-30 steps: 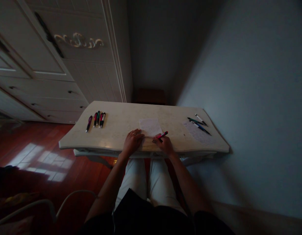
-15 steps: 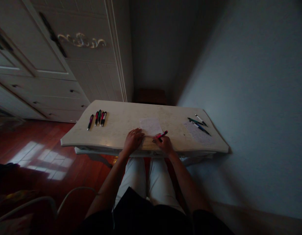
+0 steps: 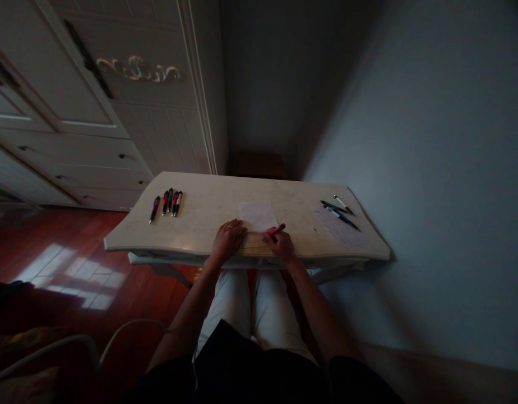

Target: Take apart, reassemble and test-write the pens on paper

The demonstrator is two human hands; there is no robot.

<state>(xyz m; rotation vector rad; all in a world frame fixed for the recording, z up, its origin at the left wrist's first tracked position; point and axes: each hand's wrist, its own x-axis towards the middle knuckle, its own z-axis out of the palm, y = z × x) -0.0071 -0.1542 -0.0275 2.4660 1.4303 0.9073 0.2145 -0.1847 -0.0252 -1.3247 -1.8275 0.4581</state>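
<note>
A sheet of paper lies on the white table in front of me. My left hand rests flat at the paper's lower left corner, fingers stretched out over its edge. At the lower right of the sheet, my right hand is closed round a pink pen, which slants up to the right. The pen's tip is too dark and small to make out. A paler strip, seemingly more paper, shows between my hands.
Several pens lie in a group at the table's left, with a purple pen a little apart. On the right are a written sheet, a blue pen, a green pen and a white pen. A wall borders the right side.
My right hand and the pink pen have shifted very slightly, with the pen's upper end a little lower and further left. My left hand keeps its place on the paper.
</note>
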